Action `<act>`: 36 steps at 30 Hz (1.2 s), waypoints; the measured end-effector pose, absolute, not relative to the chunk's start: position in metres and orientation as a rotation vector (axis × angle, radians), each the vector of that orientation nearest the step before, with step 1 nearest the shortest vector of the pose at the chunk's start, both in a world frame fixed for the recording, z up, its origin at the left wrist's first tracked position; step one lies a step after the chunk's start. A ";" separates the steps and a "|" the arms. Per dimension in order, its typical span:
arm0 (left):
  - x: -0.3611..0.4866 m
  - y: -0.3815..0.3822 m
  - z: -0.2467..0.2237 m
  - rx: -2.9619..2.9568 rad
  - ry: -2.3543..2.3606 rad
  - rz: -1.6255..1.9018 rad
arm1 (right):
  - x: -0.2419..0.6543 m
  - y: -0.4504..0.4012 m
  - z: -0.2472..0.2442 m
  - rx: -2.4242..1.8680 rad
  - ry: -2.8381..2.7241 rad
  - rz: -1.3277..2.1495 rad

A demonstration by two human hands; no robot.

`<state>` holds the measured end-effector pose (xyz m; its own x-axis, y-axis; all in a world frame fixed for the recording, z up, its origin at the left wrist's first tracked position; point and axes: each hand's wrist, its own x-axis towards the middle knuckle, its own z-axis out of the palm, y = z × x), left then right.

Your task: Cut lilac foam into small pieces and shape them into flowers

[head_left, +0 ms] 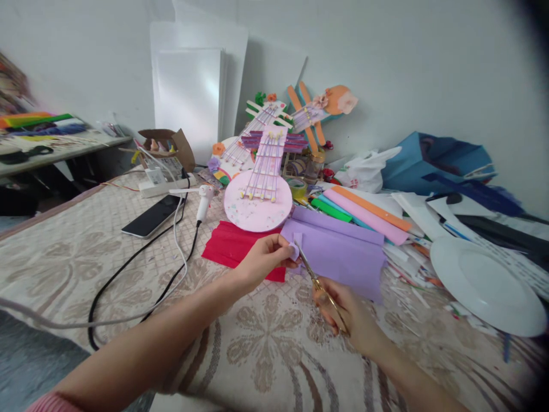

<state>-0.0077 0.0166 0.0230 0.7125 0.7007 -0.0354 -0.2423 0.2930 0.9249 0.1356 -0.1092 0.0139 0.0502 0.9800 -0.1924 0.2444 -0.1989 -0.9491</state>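
Beige floral-clothed counter (pixel 266 326), roomy near side.
Left hand (pixel 270 254) pinches small lilac paper scrap (pixel 294 252); right hand (pixel 341 309) grips gold-handled metal scissors (pixel 316 283) at its edge.

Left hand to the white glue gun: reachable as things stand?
Probably yes: only the flat red paper seems to lie between the left hand and the white glue gun. That hand is pinching a small purple paper piece, though, so it would likely need to let go first.

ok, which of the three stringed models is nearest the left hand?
The pink round-bodied model, just beyond the left hand. The white model with a green flower and the orange-sticked model both sit farther back, nearer the wall.
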 end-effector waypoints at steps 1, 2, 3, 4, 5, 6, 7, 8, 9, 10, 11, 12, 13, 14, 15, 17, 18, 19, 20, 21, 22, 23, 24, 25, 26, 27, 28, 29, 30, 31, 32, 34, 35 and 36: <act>-0.008 0.017 0.023 1.103 0.491 0.663 | 0.135 -0.109 0.013 -1.556 -1.262 1.212; -0.008 0.017 0.023 1.100 0.494 0.664 | 0.134 -0.109 0.013 -1.550 -1.249 1.221; -0.008 0.016 0.024 1.095 0.497 0.665 | 0.134 -0.108 0.012 -1.538 -1.233 1.227; -0.008 0.015 0.024 1.092 0.501 0.664 | 0.133 -0.108 0.012 -1.522 -1.211 1.227; -0.007 0.014 0.024 1.090 0.508 0.663 | 0.133 -0.107 0.011 -1.505 -1.185 1.221; -0.007 0.012 0.024 1.094 0.519 0.662 | 0.132 -0.106 0.011 -1.494 -1.158 1.198; -0.006 0.010 0.025 1.102 0.533 0.665 | 0.132 -0.105 0.012 -1.490 -1.138 1.165; -0.006 0.008 0.025 1.117 0.552 0.671 | 0.131 -0.103 0.012 -1.496 -1.123 1.124; -0.005 0.006 0.025 1.137 0.572 0.676 | 0.131 -0.102 0.013 -1.510 -1.114 1.079; -0.004 0.003 0.026 1.160 0.590 0.681 | 0.130 -0.101 0.014 -1.526 -1.112 1.042; -0.004 0.001 0.026 1.184 0.604 0.683 | 0.129 -0.100 0.015 -1.539 -1.109 1.015; -0.003 -0.002 0.026 1.206 0.616 0.684 | 0.127 -0.099 0.016 -1.546 -1.102 0.995; -0.003 -0.004 0.026 1.225 0.626 0.685 | 0.126 -0.097 0.017 -1.544 -1.093 0.985; -0.003 -0.005 0.025 1.240 0.633 0.686 | 0.124 -0.096 0.017 -1.540 -1.083 0.979; -0.002 -0.007 0.025 1.249 0.638 0.690 | 0.123 -0.096 0.018 -1.538 -1.078 0.975; -0.001 -0.009 0.024 1.252 0.637 0.694 | 0.121 -0.095 0.018 -1.544 -1.090 0.963; -0.001 -0.009 0.024 1.248 0.633 0.689 | 0.120 -0.094 0.018 -1.547 -1.103 0.959; -0.001 -0.010 0.023 1.241 0.628 0.682 | 0.120 -0.094 0.019 -1.547 -1.115 0.957; -0.001 -0.010 0.023 1.232 0.621 0.670 | 0.121 -0.095 0.019 -1.539 -1.125 0.956; 0.000 -0.009 0.022 1.224 0.612 0.651 | 0.122 -0.095 0.019 -1.528 -1.130 0.958; 0.000 -0.009 0.021 1.217 0.603 0.628 | 0.123 -0.095 0.020 -1.518 -1.130 0.965; -0.001 -0.008 0.020 1.214 0.595 0.606 | 0.124 -0.095 0.020 -1.510 -1.127 0.973; -0.001 -0.007 0.019 1.214 0.591 0.588 | 0.126 -0.095 0.020 -1.504 -1.125 0.983; -0.001 -0.006 0.019 1.217 0.590 0.573 | 0.127 -0.095 0.019 -1.500 -1.125 0.997; -0.001 -0.005 0.018 1.215 0.593 0.567 | 0.128 -0.095 0.019 -1.496 -1.129 1.014; -0.002 -0.003 0.018 1.205 0.598 0.568 | 0.129 -0.095 0.018 -1.490 -1.135 1.032; -0.002 -0.002 0.018 1.184 0.601 0.571 | 0.130 -0.095 0.017 -1.484 -1.142 1.050; -0.002 -0.001 0.018 1.157 0.601 0.573 | 0.130 -0.095 0.016 -1.478 -1.149 1.068; -0.003 0.000 0.018 1.123 0.597 0.576 | 0.130 -0.095 0.015 -1.468 -1.152 1.084; -0.003 0.001 0.018 1.089 0.592 0.579 | 0.130 -0.096 0.014 -1.457 -1.151 1.105; -0.003 0.002 0.018 1.059 0.586 0.584 | 0.129 -0.097 0.013 -1.443 -1.150 1.134; -0.004 0.003 0.019 1.017 0.569 0.602 | 0.128 -0.099 0.014 -1.416 -1.162 1.183; -0.004 0.003 0.020 1.006 0.560 0.618 | 0.127 -0.100 0.015 -1.408 -1.179 1.198; -0.004 0.004 0.021 1.001 0.553 0.638 | 0.127 -0.101 0.017 -1.406 -1.204 1.200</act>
<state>-0.0041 0.0038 0.0207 0.6916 0.7101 -0.1322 -0.2311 0.3910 0.8909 0.1269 -0.1015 0.0169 0.0540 0.9921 -0.1131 0.1169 -0.1187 -0.9860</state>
